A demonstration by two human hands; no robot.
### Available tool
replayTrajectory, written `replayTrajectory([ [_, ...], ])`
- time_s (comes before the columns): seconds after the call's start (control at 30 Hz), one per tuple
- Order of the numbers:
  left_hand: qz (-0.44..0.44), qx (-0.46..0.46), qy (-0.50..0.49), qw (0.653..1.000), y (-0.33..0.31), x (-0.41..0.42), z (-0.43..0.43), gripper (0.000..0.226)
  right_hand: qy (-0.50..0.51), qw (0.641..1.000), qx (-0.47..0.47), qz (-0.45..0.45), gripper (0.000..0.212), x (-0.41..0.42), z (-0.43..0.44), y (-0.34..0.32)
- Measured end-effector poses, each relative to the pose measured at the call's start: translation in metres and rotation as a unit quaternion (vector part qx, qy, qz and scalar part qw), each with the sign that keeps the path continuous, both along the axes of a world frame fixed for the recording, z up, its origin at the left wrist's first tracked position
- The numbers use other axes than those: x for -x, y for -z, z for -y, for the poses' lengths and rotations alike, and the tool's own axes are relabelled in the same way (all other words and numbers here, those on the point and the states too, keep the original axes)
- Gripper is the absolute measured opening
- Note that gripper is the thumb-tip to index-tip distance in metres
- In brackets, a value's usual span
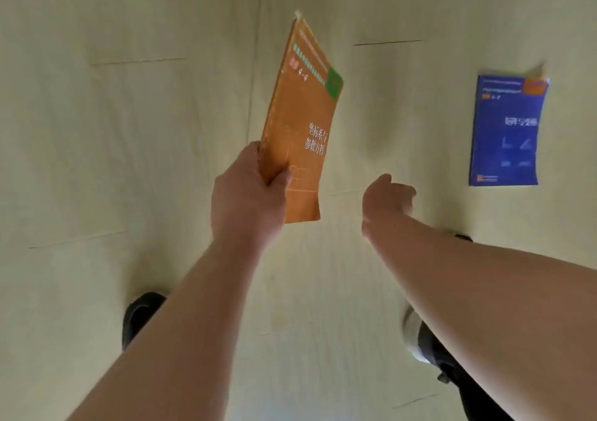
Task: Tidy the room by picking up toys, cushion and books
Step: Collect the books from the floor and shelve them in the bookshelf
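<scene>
My left grip [248,194] was closed on the thin orange paperback book with white lettering [303,113], thumb lying across the front cover and the fingers tucked behind, near the lower corner on the spine side. The book was clear of the pale wooden plank floor [129,130], tilted with its top end pointing away from me and its cover turned up and to the right. My right grip [387,197] hung just right of the book's lower end, apart from it, fingers bent loosely downward with nothing in them. Well off to the right, a blue paperback book with an orange patch at its top corner [507,130] lay flat on the floor, cover up. Below my forearms I could see my dark left shoe [142,317] and my grey-toed right shoe [416,336], both planted on the planks.
</scene>
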State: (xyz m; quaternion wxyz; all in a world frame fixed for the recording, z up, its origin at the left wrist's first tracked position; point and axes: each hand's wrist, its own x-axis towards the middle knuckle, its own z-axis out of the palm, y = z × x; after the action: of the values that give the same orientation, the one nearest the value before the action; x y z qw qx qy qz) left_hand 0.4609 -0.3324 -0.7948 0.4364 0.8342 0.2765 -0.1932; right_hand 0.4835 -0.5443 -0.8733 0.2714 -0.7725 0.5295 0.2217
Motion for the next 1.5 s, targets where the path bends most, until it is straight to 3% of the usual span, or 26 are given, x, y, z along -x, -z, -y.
replayTrajectory([
  [0.23, -0.002, 0.041, 0.086, 0.995, 0.016, -0.072, 0.183, 0.015, 0.082, 0.994, 0.071, 0.022, 0.059, -0.041, 0.202, -0.003],
  [0.47, -0.081, 0.128, 0.003, 0.989, 0.032, -0.11, 0.283, 0.018, -0.055, 0.992, 0.115, -0.005, 0.085, -0.083, 0.326, 0.016],
  [0.57, -0.094, 0.088, 0.002, 0.992, 0.033, -0.123, 0.302, 0.025, -0.084, 0.991, 0.089, -0.044, 0.098, -0.091, 0.353, 0.022],
  [0.67, -0.082, 0.049, 0.017, 0.995, 0.016, -0.135, 0.316, 0.036, -0.041, 0.998, 0.017, -0.05, 0.099, -0.092, 0.367, 0.022],
  [0.73, -0.065, 0.009, 0.049, 0.997, 0.002, -0.144, 0.322, 0.041, -0.014, 0.997, -0.016, -0.078, 0.086, -0.09, 0.37, 0.015],
  [0.83, -0.034, -0.066, 0.128, 0.989, -0.031, -0.157, 0.34, 0.048, 0.002, 0.995, -0.042, -0.09, 0.05, -0.08, 0.369, -0.009],
  [0.93, -0.029, -0.102, 0.219, 0.97, -0.075, -0.168, 0.373, 0.044, 0.085, 0.99, -0.116, -0.004, 0.021, -0.058, 0.369, -0.051],
  [1.1, -0.021, -0.12, 0.332, 0.936, -0.123, -0.192, 0.432, 0.02, 0.208, 0.964, -0.159, 0.043, 0.015, -0.021, 0.361, -0.117],
  [1.27, -0.019, -0.058, 0.472, 0.879, -0.158, -0.173, 0.554, 0.023, 0.393, 0.91, -0.125, 0.038, 0.018, 0.043, 0.393, -0.171],
  [1.43, -0.017, 0.003, 0.642, 0.767, -0.18, -0.123, 0.634, 0.019, 0.605, 0.79, -0.096, 0.037, 0.018, 0.085, 0.4, -0.208],
  [1.5, -0.036, 0.042, 0.703, 0.709, -0.2, -0.104, 0.648, 0.014, 0.694, 0.712, -0.093, 0.049, 0.016, 0.095, 0.395, -0.224],
])
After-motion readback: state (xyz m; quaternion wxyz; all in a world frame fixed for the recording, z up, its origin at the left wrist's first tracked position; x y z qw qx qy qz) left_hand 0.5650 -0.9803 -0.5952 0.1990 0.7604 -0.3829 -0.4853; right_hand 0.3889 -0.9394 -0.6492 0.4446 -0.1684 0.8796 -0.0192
